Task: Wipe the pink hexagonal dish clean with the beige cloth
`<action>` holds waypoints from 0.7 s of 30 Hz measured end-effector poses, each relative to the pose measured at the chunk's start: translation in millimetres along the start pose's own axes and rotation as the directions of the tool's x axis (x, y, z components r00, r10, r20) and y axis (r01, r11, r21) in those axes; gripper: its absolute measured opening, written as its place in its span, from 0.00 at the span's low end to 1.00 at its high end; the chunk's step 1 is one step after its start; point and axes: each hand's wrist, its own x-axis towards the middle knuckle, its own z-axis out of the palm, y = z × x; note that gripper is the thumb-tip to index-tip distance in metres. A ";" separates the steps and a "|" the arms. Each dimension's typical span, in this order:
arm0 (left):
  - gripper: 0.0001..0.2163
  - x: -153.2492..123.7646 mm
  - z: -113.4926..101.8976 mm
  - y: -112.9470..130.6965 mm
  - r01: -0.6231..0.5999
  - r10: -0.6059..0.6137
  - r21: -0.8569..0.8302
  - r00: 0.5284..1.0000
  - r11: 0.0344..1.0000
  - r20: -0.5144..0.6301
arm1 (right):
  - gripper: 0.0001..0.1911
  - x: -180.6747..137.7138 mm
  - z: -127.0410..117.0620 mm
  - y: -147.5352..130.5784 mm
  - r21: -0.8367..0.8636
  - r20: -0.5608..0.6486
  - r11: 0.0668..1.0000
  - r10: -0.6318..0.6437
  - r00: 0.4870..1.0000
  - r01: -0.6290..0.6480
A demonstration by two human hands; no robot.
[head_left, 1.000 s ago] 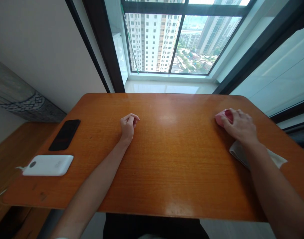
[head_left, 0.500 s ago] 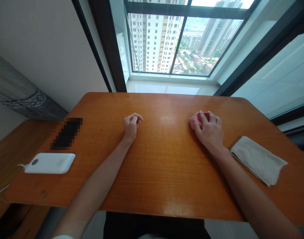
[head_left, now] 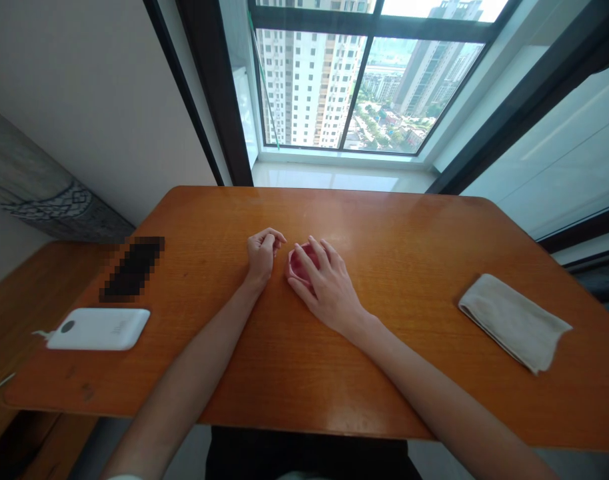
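Note:
My right hand [head_left: 324, 283] rests on the orange wooden table [head_left: 384, 347] near its middle, fingers wrapped over a small pink object [head_left: 298, 261] that I cannot identify. My left hand [head_left: 262, 253] lies just left of it, fingers curled loosely into a fist with nothing visible inside. The two hands are almost touching.
A folded beige cloth [head_left: 514, 321] lies at the right of the table. A white power bank [head_left: 98, 329] and a dark phone [head_left: 132, 268] lie at the left. A large window stands behind the far edge; a lower wooden surface [head_left: 14, 313] sits to the left.
My right hand has slid the pink object leftward across the table from the right side to beside my left hand, uncovering the beige cloth. My left hand has stayed put.

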 end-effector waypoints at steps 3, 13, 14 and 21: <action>0.09 0.4 0.1 -0.2 0.005 -0.005 -0.001 1.000 1.000 0.003 | 0.36 -12.4 -36.1 24.1 -0.050 -0.049 0.999 0.018 0.999 -0.020; 0.09 1.5 1.3 -3.6 0.013 -0.013 -0.010 1.000 1.000 0.006 | 0.46 -154.1 -192.4 181.8 -0.457 -0.491 0.420 0.616 0.617 -0.784; 0.09 1.7 1.3 -3.9 0.014 -0.014 -0.010 1.000 1.000 0.007 | 0.47 -164.5 -197.4 186.8 -0.425 -0.485 0.386 0.667 0.566 -0.819; 0.09 1.0 0.4 -3.3 -0.002 0.002 -0.003 1.000 1.000 0.026 | 0.37 -161.0 -154.8 154.4 -0.779 -0.092 0.479 0.550 0.830 -0.404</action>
